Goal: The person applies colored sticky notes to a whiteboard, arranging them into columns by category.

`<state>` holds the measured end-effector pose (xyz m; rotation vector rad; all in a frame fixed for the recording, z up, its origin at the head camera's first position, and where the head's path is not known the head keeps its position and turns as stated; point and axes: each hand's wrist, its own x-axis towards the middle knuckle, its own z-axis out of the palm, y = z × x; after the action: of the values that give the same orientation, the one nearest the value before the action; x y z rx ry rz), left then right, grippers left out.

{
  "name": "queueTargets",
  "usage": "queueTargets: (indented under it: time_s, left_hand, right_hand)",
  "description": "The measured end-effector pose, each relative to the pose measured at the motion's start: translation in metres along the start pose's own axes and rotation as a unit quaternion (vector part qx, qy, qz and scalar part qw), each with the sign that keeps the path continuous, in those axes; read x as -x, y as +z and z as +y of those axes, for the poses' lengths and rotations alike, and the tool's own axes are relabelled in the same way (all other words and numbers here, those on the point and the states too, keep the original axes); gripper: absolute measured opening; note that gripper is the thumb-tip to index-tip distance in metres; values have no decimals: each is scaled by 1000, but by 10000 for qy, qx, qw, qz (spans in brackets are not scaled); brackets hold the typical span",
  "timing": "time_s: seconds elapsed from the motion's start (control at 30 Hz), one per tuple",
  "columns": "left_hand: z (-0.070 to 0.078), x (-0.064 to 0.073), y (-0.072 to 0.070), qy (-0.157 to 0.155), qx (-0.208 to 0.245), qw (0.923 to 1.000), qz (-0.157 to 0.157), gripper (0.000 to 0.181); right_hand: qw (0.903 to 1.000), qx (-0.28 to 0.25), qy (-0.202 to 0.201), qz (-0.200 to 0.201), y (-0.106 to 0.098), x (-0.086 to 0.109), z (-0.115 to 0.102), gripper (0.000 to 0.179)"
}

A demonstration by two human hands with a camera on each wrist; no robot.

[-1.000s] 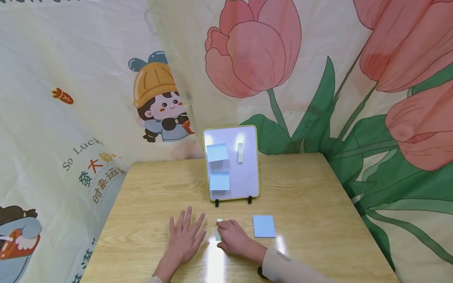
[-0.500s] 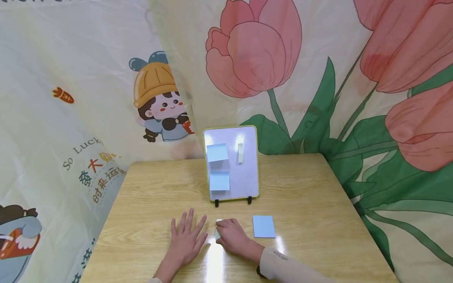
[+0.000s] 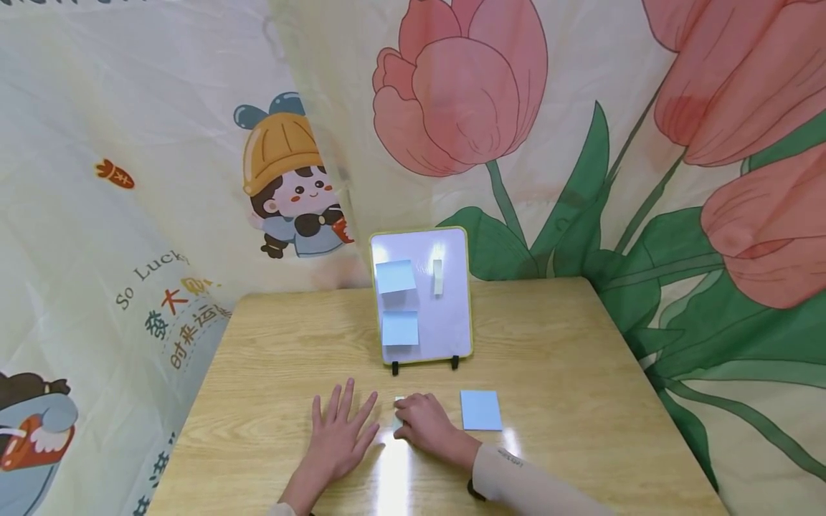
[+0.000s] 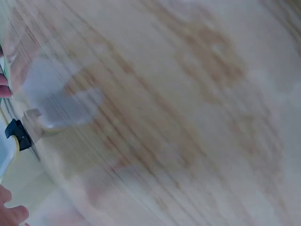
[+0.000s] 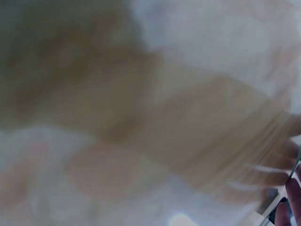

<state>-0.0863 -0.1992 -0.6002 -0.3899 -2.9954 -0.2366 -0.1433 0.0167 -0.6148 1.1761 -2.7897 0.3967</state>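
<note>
My right hand (image 3: 426, 428) pinches a narrow pale green sticky-note pad (image 3: 397, 423) on the wooden table, its curled fingers covering much of the pad. In the right wrist view, fingers (image 5: 293, 193) show at the right edge by a thin green edge. My left hand (image 3: 337, 441) rests palm down to the left of the pad, fingers spread, holding nothing. Behind both hands stands a small whiteboard (image 3: 445, 322) with a yellow rim. It bears two light blue sticky notes, an upper one (image 3: 396, 276) and a lower one (image 3: 400, 328), and a narrow pale strip (image 3: 438, 277).
A square blue sticky-note pad (image 3: 480, 411) lies right of my right hand. Black feet (image 3: 454, 362) support the whiteboard on the table (image 3: 568, 373). A printed cloth (image 3: 193, 93) with tulips and a cartoon figure hangs behind and beside the table.
Little differs. My right hand shifts very slightly at the narrow pad, and its fingers cover the pad a little differently. The left hand moves marginally to the right.
</note>
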Motion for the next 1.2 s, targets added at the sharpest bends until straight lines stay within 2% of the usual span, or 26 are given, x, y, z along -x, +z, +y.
queueTargets:
  time_s: [0.2,0.3,0.47,0.6,0.7,0.8,0.9,1.0,1.07,1.2]
  left_hand:
    - [0,0,-3,-9,-49,9998,-180,55]
    - [0,0,-4,-13,-57,9997,-254,55]
    - [0,0,-6,71,-35,9992,-404,55]
    - [-1,1,-5,216,80,9967,-776,53]
    - [-1,2,-2,359,203,9927,-1136,53]
    - [1,2,-3,512,261,9882,-1422,55]
    - [3,0,-4,669,261,9854,-1543,55]
    - [6,-3,-3,792,244,9845,-1548,55]
    - [7,-6,-1,815,187,9848,-1522,55]
    - [8,-10,1,854,166,9856,-1453,54]
  right_hand:
    - [9999,-115,7,106,2,0,3,22]
    - [9996,-193,62,179,2,-1,5,25]
    - [9994,-264,199,69,2,-1,6,24]
    - [9990,-276,340,48,4,-2,6,18]
    - [9982,-359,413,246,6,-3,7,13]
    - [9945,-754,564,455,8,-6,9,9]
    - [9836,-1471,884,549,7,-10,10,8]
    - [9639,-2265,1317,478,5,-13,12,8]
    - [9477,-2709,1668,271,1,-14,12,11]
    - [9270,-3150,2036,-25,-1,-17,14,14]
